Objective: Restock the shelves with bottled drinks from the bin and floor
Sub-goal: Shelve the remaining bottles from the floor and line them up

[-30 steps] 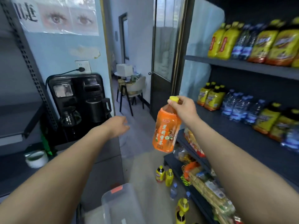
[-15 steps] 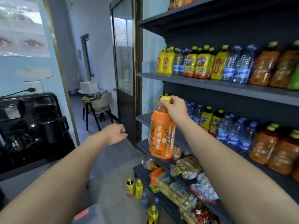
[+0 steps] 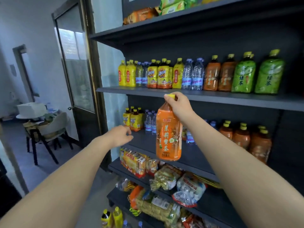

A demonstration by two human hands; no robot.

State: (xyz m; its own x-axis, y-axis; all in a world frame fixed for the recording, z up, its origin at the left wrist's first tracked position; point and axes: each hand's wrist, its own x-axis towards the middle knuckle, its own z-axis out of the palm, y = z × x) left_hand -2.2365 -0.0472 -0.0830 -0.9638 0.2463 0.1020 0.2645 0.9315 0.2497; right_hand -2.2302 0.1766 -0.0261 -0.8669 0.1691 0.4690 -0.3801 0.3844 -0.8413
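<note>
My right hand (image 3: 179, 105) grips an orange tea bottle (image 3: 168, 135) by its yellow cap and neck, and the bottle hangs upright in front of the dark shelf unit. Behind it lies the middle drinks shelf (image 3: 144, 139), with a bare stretch between water bottles (image 3: 150, 120) and orange bottles (image 3: 243, 137). My left hand (image 3: 120, 135) is stretched out empty near that shelf's left edge, fingers loosely curled. The upper drinks shelf (image 3: 213, 97) carries yellow, orange and green bottles and water. Two yellow bottles (image 3: 111, 218) stand on the floor.
Snack bags (image 3: 166, 178) fill the two lower shelves, and more snacks lie on the top shelf (image 3: 143, 14). A glass door (image 3: 74, 69) stands open left of the shelves. Beyond it are a chair (image 3: 49, 129) and a cluttered small table.
My view has swung right and up from the coffee machine and the bin to face the shelves. The right hand has carried the orange bottle closer to the middle shelf; the left hand stays outstretched.
</note>
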